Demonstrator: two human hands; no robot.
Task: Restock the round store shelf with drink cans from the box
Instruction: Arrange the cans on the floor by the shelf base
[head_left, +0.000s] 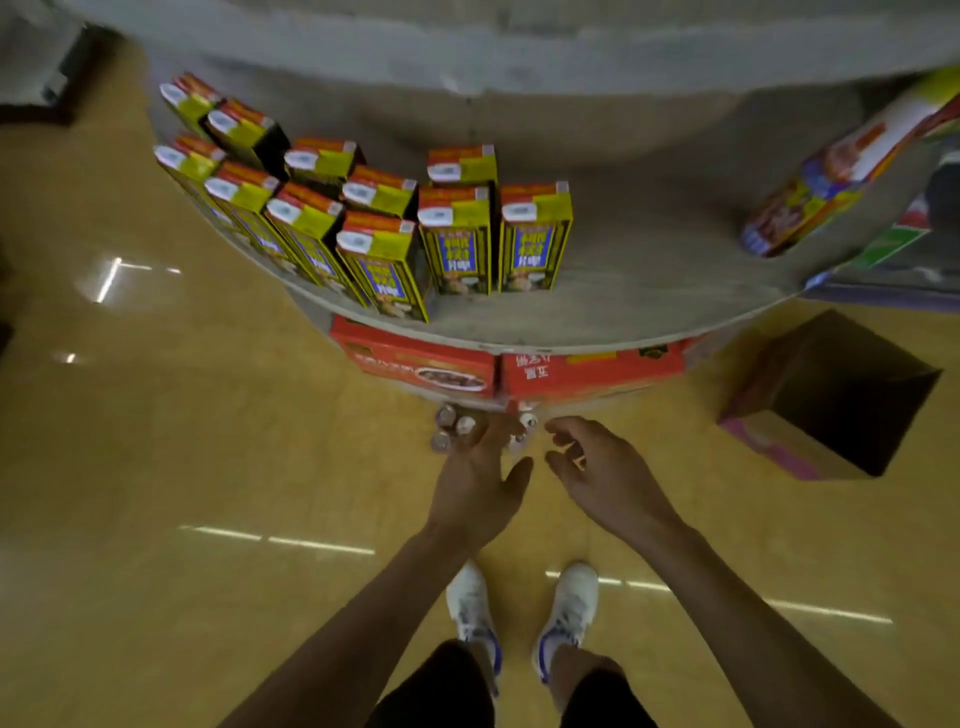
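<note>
Item one, our left hand (475, 480): fingers stretched forward, thumb spread toward 3 o'clock, nothing gripped. Its fingertips lie over a cluster of drink cans (447, 417), and blur keeps us from telling whether they touch. Item two, our right hand (605, 475): just beside the left at its 3 o'clock, fingers loosely curled, palm turned inward, holding nothing. Item three, the drink cans: a small group with pale tops seen from above, at 12 o'clock of the left hand, with some at 11 o'clock of it and some at 1 o'clock. They sit at the foot of the display, and we cannot tell whether they are on the floor or on a low ledge. Item four, red boxes (415, 364): on the tier directly at 12 o'clock of the cans. Item five, the round shelf (649, 291): a grey curved tier above the red boxes, carrying upright yellow cartons (457, 244) in rows on its 9 o'clock half and bare on its middle. Larger colourful packs (831, 171) lie toward 2 o'clock. Item six, the box (841, 384): open cardboard, dark inside, on the floor at 2 o'clock of the right hand, well apart from the cans. Item seven, white shoes (470, 603): at 6 o'clock of the hands, on the glossy tan floor (208, 441).
</note>
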